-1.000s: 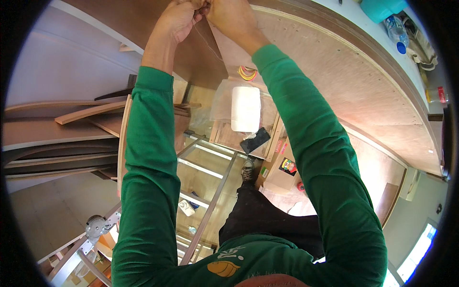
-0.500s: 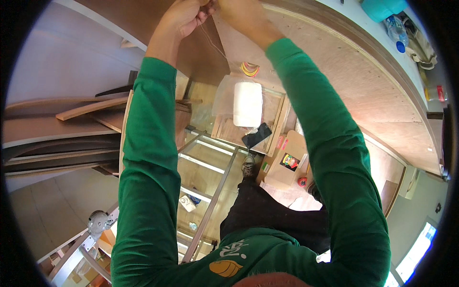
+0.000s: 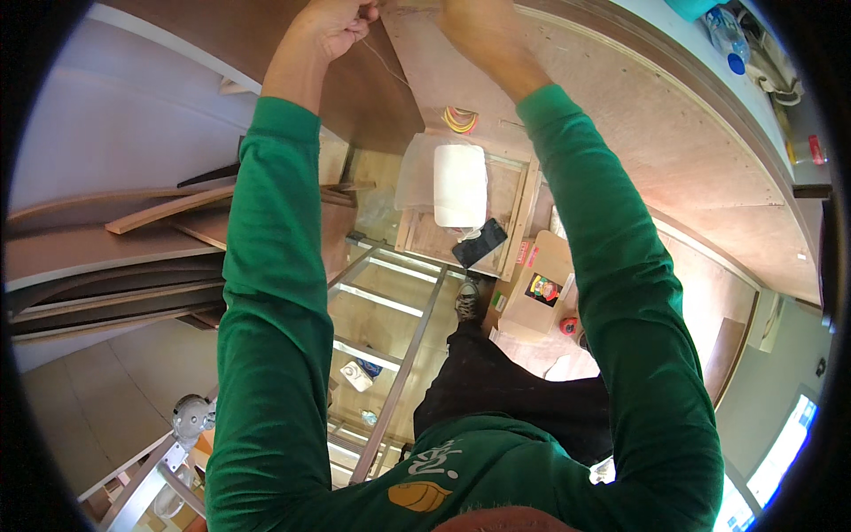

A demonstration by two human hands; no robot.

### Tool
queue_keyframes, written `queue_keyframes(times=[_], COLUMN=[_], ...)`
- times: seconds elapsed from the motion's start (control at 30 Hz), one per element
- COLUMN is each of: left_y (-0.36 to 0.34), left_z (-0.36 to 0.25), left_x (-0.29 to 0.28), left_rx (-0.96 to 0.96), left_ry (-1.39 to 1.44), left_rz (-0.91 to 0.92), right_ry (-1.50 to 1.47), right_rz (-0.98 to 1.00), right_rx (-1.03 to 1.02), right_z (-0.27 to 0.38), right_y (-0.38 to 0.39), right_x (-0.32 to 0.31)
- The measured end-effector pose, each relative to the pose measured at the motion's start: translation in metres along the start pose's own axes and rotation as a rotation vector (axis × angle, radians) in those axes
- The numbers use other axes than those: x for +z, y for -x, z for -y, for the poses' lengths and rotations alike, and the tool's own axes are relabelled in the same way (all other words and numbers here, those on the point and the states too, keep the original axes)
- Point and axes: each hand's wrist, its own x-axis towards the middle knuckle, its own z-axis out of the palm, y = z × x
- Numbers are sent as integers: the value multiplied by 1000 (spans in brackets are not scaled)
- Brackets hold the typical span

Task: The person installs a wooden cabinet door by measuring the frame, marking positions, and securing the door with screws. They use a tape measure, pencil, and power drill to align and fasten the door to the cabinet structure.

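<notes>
Both my arms, in green sleeves, reach up to the top edge of the view. My left hand (image 3: 335, 27) is closed, its fingers curled together beside a dark brown panel (image 3: 266, 44). From those fingers a thin pale cord (image 3: 387, 66) trails down across the panel. Apart from it, to the right, is my right hand (image 3: 479, 19), in front of a plywood surface (image 3: 620, 106). The frame's top edge cuts off its fingers, so any hold there is hidden. Below hangs or lies a coil of yellow and red wire (image 3: 460, 121).
An aluminium ladder (image 3: 390, 306) stands below my left arm. A white container (image 3: 460, 186) and a black phone-like slab (image 3: 480, 244) rest on a wooden frame (image 3: 523, 213). Beside it lies a cardboard box (image 3: 532, 310). Boards (image 3: 115, 239) are stacked at left; a bottle (image 3: 729, 40) is top right.
My hands have moved apart: the left slightly left, the right to the right. The cord still trails from the left hand. The whole view has shifted slightly.
</notes>
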Motion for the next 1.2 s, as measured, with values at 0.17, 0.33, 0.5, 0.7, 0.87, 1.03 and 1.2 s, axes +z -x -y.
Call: queue_keyframes(times=[0.17, 0.33, 0.5, 0.7, 0.87, 1.03, 1.2], left_y=[-3, -2, 6, 28, 35, 18, 41], left_z=[1, -2, -4, -12, 14, 46, 42], left_x=[-2, 5, 3, 15, 23, 22, 67], left_rx=[-18, -18, -13, 84, 294, 513, 582], left_ry=[25, 71, 19, -52, -75, -230, -431], left_rz=[-4, -22, -3, -56, -107, -280, -447], right_ry=[-61, -23, -48, 43, -26, -37, -19], right_rz=[19, 5, -35, 28, 62, 96, 115], right_rx=[6, -37, -53, -14, -84, 22, 54], right_z=[5, -3, 9, 6, 4, 20, 16], right_y=[-8, -6, -10, -10, -2, -8, -13], right_x=[11, 23, 15, 15, 15, 10, 18])
